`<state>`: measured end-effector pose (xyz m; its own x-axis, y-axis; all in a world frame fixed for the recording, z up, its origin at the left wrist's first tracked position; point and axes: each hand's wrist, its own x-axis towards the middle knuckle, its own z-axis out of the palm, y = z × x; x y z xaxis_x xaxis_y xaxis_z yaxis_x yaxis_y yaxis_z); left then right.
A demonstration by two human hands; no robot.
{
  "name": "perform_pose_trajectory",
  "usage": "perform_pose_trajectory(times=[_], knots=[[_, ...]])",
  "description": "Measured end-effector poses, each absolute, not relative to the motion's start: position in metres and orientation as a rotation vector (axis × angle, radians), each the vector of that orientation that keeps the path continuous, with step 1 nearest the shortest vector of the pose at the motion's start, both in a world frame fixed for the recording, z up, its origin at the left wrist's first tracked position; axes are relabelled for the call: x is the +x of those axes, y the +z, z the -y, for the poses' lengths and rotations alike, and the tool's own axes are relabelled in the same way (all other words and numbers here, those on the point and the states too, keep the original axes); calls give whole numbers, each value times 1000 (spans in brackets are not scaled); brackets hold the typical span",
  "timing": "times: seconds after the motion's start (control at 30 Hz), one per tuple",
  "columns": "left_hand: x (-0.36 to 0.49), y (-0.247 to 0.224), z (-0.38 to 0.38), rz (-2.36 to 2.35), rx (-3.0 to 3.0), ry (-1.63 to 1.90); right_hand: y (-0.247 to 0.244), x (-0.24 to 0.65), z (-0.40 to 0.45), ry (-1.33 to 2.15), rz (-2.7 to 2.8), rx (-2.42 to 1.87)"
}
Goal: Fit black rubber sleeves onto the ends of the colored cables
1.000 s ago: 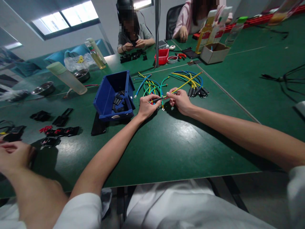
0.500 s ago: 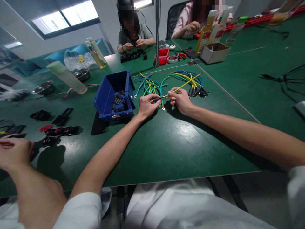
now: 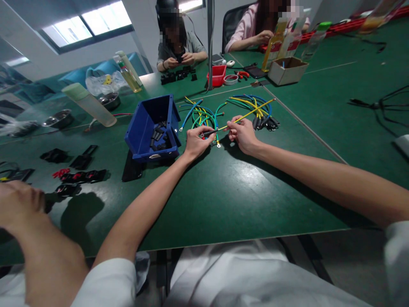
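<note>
The yellow cable (image 3: 252, 112) slants between the person's hands, its free end toward two o'clock. I can see the left hand (image 3: 197, 144) pinched on a black sleeve (image 3: 210, 133) at the other end, the right hand (image 3: 244, 134) clamped on the cable. Outward on the tabletop (image 3: 249, 204) lie a cable pile (image 3: 191, 114) at eleven, a sleeved bundle (image 3: 271, 123) at two, a blue bin (image 3: 140, 123) at nine

Yellow wire (image 3: 252, 112) slightly farther right; pink-sleeved co-worker's hand (image 3: 264, 37) raised.
</note>
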<state>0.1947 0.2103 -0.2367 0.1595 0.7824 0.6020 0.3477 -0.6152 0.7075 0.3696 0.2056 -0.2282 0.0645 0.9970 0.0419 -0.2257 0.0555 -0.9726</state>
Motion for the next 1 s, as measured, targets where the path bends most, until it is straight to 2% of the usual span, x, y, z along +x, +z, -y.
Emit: perform_pose_trajectory(times=[1.0], knots=[[195, -238, -212, -1086, 2019, 1417, -233, 370, -209, 1125, 1005, -1072]])
